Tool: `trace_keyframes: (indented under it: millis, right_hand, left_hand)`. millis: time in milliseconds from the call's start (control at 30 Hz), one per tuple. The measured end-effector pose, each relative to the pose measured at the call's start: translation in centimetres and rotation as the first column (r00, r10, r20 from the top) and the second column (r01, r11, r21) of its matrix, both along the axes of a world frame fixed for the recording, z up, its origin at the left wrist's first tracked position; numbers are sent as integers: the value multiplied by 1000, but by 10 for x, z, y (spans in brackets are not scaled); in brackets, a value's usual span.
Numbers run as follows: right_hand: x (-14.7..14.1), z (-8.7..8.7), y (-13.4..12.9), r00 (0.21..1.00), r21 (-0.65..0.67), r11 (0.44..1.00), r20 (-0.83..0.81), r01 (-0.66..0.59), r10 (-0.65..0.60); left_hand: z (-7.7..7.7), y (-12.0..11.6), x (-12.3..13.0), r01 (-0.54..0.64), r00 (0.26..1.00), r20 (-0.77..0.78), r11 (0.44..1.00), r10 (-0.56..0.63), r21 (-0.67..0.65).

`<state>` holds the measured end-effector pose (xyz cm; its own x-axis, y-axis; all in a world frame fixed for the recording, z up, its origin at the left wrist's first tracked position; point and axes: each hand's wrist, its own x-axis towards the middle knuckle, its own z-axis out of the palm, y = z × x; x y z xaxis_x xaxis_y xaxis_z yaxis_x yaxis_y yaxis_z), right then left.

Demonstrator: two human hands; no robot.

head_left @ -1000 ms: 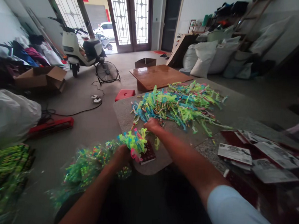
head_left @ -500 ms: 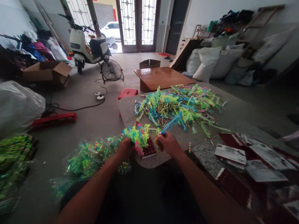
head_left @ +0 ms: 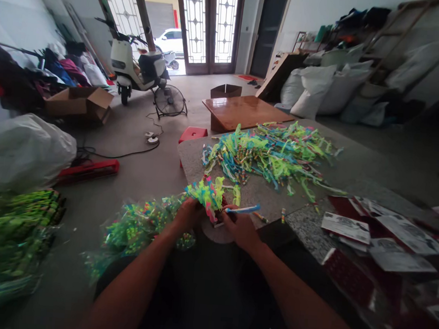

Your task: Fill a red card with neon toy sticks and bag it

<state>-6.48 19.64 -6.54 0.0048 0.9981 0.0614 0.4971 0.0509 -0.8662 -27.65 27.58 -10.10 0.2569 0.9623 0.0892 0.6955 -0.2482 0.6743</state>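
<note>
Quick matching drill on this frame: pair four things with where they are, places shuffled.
Things:
1. blue strip
2. bunch of neon strips
3. loose pile of strips
4. printed cards

Places:
A. spread over the middle of the stone table
B. held in the left hand
C. at the fingertips of the right hand
D. on the table's right side

Pairs: 1-C, 2-B, 3-A, 4-D

Two hands (head_left: pixel 215 222), one scooter (head_left: pixel 136 71), one fan (head_left: pixel 170 101), one red stool (head_left: pixel 193 133), two cardboard boxes (head_left: pixel 79 103).
</note>
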Motion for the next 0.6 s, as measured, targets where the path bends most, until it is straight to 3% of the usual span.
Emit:
trace_keyframes:
  millis: [167, 467, 600]
  right_hand:
    - [6, -2, 0, 998, 35, 999, 62, -13, 11]
    - [14, -9, 12, 959, -29, 998, 278, 57, -47]
    - [11, -13, 12, 965, 24, 997, 252, 74, -78]
  left_hand:
    - [2, -1, 1, -21, 1000, 15, 999, 21, 31]
    - [-2, 1, -3, 18, 999, 28, 1000, -18, 12]
    - [-6, 2, -4, 1, 999, 43, 1000, -2, 9]
